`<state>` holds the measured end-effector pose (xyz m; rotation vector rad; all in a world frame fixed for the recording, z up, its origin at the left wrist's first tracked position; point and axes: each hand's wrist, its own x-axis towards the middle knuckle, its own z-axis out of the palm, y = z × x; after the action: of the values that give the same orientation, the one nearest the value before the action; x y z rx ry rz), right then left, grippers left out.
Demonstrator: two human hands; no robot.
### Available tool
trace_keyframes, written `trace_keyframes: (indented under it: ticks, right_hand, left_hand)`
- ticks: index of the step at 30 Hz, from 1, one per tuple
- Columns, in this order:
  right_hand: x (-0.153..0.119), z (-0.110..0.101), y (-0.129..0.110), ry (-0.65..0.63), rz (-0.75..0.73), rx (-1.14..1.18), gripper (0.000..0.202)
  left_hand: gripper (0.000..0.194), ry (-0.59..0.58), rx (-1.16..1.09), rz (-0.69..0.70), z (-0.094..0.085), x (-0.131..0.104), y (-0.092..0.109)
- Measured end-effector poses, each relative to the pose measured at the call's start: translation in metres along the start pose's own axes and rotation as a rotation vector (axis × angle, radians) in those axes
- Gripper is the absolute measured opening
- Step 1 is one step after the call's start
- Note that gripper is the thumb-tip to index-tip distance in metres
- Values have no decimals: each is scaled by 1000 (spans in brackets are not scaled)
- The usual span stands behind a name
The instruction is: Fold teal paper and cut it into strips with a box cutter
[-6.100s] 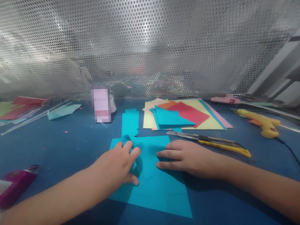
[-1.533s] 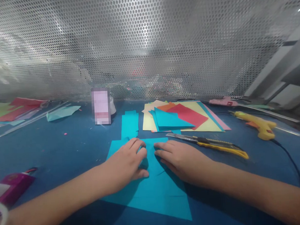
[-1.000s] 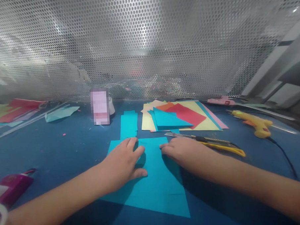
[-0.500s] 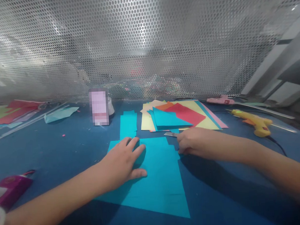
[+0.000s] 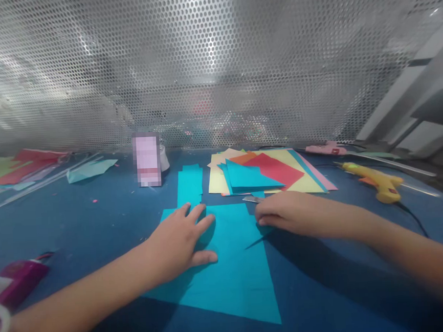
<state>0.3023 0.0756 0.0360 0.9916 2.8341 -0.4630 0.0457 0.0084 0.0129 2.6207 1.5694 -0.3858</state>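
My left hand [image 5: 184,241] lies with fingers spread on a large sheet of blue paper [image 5: 234,283], pressing it to the table. My right hand [image 5: 277,212] is closed at the sheet's right edge, fingertips pinched together and turned down. What they hold is hidden; a sliver of blue and a dark pointed shape, maybe a shadow, show below them. The metal blade of a cutting knife [image 5: 251,200] pokes out behind the right hand, its handle hidden. Narrower pieces of blue paper [image 5: 189,187] lie beyond the sheet, near my left fingertips.
Coloured papers [image 5: 276,168] are stacked behind the sheet. A yellow glue gun [image 5: 381,181] and a pink glue gun [image 5: 325,148] lie to the right. At left are a purple box [image 5: 19,280], a light blue paper [image 5: 91,170] and clear sticks. A perforated metal screen [image 5: 217,78] stands behind.
My right hand has shifted slightly left over the sheet's edge, and a dark pointed shape now shows beneath it. The knife blade and my left hand have stayed nearly in place.
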Motion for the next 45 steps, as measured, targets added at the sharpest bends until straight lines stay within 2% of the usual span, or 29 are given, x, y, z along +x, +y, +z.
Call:
trace_keyframes:
  ticks: [4,6,9,13,16,21,25,29,32,35,38,40,43,45]
  right_hand:
    - [14,21,1,155,77,-75,12]
    - [20,33,5,231,9,-74,13]
    - [25,50,8,317,-158,-178,32]
    - [26,62,4,346,-200,-357,51]
    - [26,61,0,351,-220,-406,59]
    - [23,49,-5,343,-252,-432,40]
    - [9,30,-9,171,-226,-464,34]
    - [-11,14,-10,22,-103,-471,26]
    - [-18,10,-7,59,-65,-453,23]
    - [-12,12,-7,212,-85,-384,24]
    - [-1,19,-10,317,-39,-274,20]
    - [4,24,-14,287,-3,-223,27]
    - [9,30,-17,206,44,-106,50]
    - [9,32,-17,164,75,8,57]
  left_hand:
    - [75,43,7,2,3,0,-2]
    - [76,61,2,21,3,1,-4]
    - [79,105,-4,84,4,3,-10]
    - [81,191,-50,212,9,9,-19]
    - [81,189,-75,223,11,13,-22]
    - [88,156,-36,151,7,11,-17]
    - [98,172,-2,31,8,4,-12]
    - [106,205,45,-35,12,0,-11]
    - [110,207,65,-53,12,0,-10]
    - [111,164,98,-71,12,2,-10]
    - [107,104,104,-60,10,4,-8]
    - [101,86,71,-20,8,4,-6]
    - [81,45,-34,73,5,2,-3]
    - [71,39,-114,134,4,0,-1]
